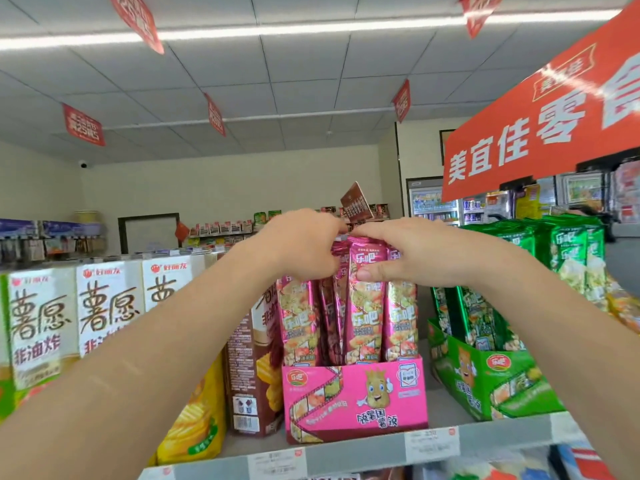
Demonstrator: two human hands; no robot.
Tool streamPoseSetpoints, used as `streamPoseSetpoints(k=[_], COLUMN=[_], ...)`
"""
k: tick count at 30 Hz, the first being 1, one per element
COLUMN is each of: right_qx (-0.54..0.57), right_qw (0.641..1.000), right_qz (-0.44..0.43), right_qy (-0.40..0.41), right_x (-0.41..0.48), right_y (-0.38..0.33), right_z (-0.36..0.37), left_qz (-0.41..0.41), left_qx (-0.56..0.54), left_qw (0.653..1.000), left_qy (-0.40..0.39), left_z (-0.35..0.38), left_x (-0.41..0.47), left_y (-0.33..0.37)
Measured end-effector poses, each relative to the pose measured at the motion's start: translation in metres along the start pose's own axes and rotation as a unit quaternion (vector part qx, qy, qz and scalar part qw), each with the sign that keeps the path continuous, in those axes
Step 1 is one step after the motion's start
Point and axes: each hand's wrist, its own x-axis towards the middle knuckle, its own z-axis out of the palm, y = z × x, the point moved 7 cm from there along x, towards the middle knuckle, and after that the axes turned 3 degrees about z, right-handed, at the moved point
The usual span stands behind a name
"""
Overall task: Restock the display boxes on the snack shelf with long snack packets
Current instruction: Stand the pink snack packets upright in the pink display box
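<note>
Both hands were on the pink packets [365, 306], which stood upright in the pink display box [353, 396] directly below the hands.

Left hand [304, 245]: fingers curled over the top ends of the packets on its side, gripping them. Right hand [412, 252]: thumb pressed on the front of the middle packet just under its top seal, fingers hooked over the back, so a pinch. The two hands' fingertips were almost touching above the row.

Under the left hand the packets leaned, with a dark gap between them. I'd guess the row wasn't seated yet.

Handling, my read:
- Glossy film, likely slick.
- Light and air-puffed, with brittle contents, so don't squeeze the body.
- Long and thin, so they'll flop or tip when held by one end only.
- Best hold is the flat crimped top seal, guiding the bottom end down into the box.

The green display box [485, 379] sat below and outboard of the right hand. A brown carton [249, 368] stood just beside the pink box, below the left hand.
</note>
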Motion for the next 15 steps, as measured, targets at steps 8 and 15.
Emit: streamPoseSetpoints(k=[8, 15], right_qx=[-0.073, -0.026], right_qw=[0.997, 0.999], right_qz=[0.018, 0.012], right_qy=[0.010, -0.036], right_x=[-0.003, -0.007], right_y=[0.005, 0.007], right_z=[0.012, 0.009], left_qz=[0.004, -0.025], left_qx=[-0.030, -0.183], left_qw=[1.000, 0.980], left_qy=[0.008, 0.076], left_z=[0.016, 0.002], left_x=[0.008, 0.001], left_y=[-0.011, -0.028])
